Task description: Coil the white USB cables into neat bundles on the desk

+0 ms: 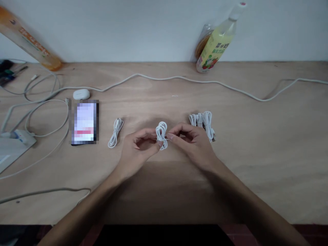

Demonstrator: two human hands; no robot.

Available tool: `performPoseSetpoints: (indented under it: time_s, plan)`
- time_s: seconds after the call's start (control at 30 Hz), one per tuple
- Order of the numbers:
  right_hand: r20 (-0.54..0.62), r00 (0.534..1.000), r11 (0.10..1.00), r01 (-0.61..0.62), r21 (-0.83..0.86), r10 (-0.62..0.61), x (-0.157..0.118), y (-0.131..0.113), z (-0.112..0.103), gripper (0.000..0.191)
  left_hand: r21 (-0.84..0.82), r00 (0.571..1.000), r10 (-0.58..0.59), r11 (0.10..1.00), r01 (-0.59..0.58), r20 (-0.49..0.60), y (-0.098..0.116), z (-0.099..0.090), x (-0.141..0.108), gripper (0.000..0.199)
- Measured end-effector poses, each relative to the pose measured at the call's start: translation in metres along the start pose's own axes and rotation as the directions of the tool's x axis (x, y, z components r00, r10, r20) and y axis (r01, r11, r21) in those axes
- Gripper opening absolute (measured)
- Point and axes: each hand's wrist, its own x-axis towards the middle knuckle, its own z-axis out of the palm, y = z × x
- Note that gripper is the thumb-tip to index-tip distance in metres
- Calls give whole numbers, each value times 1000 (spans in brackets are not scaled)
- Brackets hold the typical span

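A coiled white cable [161, 130] is held upright between my two hands above the wooden table. My left hand [139, 146] pinches its left side, thumb in front. My right hand [193, 141] pinches a thin white tie at the bundle's middle, thumb and forefinger together. Another white cable bundle [115, 133] lies on the table left of my left hand. Behind my right hand lie more coiled white cables [208, 123], partly hidden by it. A small white tie [175, 96] rests farther back.
A phone [84, 122] and a white earbud case [81, 94] lie at left, near loose cables and a white power strip [22, 137]. A long white cord [164, 79] crosses the back. Two bottles, one orange [33, 42] and one yellow [216, 48], lean against the wall.
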Motion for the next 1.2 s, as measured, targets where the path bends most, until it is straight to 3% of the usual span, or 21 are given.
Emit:
performPoseSetpoints:
  time_s: [0.27, 0.47, 0.6, 0.7, 0.83, 0.97, 1.07, 1.2]
  plan:
    - [38, 996, 993, -85, 80, 83, 4, 3, -5, 19, -183, 961, -114, 969, 164, 253, 2, -3, 0, 24]
    - [75, 994, 994, -89, 61, 84, 6, 11, -2, 19, -315, 901, -195, 890, 329, 388, -2, -2, -4, 48]
    - [73, 992, 990, -111, 82, 105, 6, 13, 4, 19, -246, 883, -243, 900, 359, 402, 2, -4, -9, 67]
    - [-21, 990, 985, -135, 109, 138, 4, 13, 8, 22, -103, 882, -262, 940, 325, 393, 8, -5, -12, 78]
    - [-152, 974, 978, -144, 152, 167, 3, 15, 9, 27, -16, 924, -235, 968, 252, 303, 13, -1, -11, 84]
    - [-200, 968, 979, -117, 167, 150, 4, 16, 8, 32, 81, 992, -103, 992, 96, 80, 10, 2, -6, 46]
    - [-224, 967, 985, -92, 148, 124, 4, 15, 8, 33, 148, 995, -4, 989, 19, -99, 9, 3, -4, 19]
    - [-210, 975, 990, -43, 132, 71, 2, 12, 12, 33, 172, 977, 33, 985, 4, -210, 10, 3, -4, 18]
